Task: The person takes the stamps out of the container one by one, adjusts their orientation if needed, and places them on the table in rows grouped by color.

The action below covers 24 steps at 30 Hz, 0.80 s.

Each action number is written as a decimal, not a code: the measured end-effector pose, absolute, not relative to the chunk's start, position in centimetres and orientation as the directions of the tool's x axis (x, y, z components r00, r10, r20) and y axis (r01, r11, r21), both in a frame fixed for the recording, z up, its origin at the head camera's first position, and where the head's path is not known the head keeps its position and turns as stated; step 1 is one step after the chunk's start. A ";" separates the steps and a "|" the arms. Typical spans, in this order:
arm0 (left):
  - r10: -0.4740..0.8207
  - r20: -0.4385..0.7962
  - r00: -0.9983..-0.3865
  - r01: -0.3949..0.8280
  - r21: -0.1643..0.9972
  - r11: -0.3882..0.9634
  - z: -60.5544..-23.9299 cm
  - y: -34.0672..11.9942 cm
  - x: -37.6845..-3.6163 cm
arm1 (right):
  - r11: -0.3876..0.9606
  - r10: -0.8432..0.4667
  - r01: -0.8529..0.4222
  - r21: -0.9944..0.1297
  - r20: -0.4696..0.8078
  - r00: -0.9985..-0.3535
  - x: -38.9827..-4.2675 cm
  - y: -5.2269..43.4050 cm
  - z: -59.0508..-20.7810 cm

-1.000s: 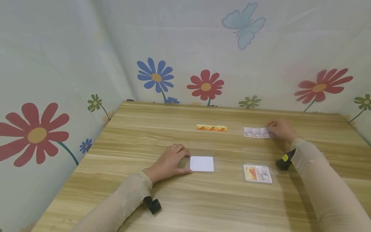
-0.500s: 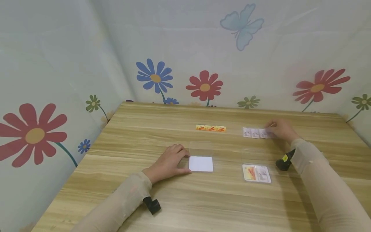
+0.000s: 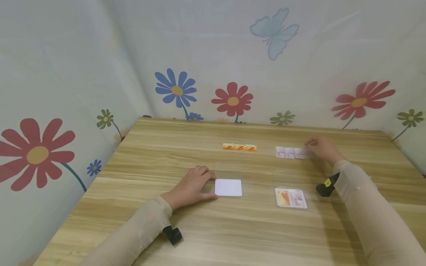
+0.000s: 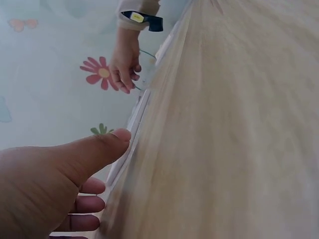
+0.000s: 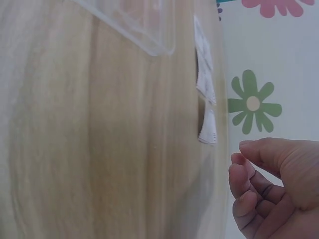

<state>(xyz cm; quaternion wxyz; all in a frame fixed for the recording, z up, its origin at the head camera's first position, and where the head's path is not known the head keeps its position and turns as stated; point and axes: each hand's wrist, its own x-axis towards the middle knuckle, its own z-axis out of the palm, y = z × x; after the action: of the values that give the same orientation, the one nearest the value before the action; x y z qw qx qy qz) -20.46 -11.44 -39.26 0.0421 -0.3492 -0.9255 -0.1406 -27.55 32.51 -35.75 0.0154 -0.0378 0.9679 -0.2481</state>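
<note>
My left hand (image 3: 193,186) rests at the left edge of a clear plastic case (image 3: 227,187) with a white panel, thumb at the near corner and fingers at the far one. In the left wrist view its thumb (image 4: 94,152) is nearly straight. My right hand (image 3: 323,149) hovers at the right end of a row of small whitish packets (image 3: 289,153). The right wrist view shows these packets (image 5: 208,124) with serrated ends, apart from the loosely bent fingers (image 5: 241,179). Nothing shows between thumb and fingers there.
Several small orange-and-yellow packets (image 3: 239,147) lie in a row at the back middle. A second clear case (image 3: 291,198), with an orange and a whitish picture, lies right of the first. Both transparent lids lie back. A flowered curtain (image 3: 199,48) stands behind the wooden table (image 3: 233,232).
The head view has shifted slightly, so things on the table appear a little further left. Both hands stay nearly still, and the packets and cases keep their places.
</note>
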 end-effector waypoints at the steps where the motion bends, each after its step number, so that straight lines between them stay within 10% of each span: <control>1: 0.632 0.172 -0.755 0.655 0.236 0.718 -39.3 -11.5 -20.4 | 0.873 -0.081 -0.066 -0.484 -0.012 -0.997 -27.5 32.5 -35.7; 24: 0.575 0.388 -0.721 0.688 0.294 0.664 -37.7 -10.4 -20.0 | 0.832 -0.064 -0.111 -0.544 0.103 -0.993 -23.4 32.1 -34.1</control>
<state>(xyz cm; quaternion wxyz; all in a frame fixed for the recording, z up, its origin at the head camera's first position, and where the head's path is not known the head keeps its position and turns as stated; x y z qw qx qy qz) -19.96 -10.35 -37.68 0.1318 -0.3497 -0.9025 -0.2141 -23.36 32.15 -34.08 -0.0404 -0.0457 0.9561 -0.2866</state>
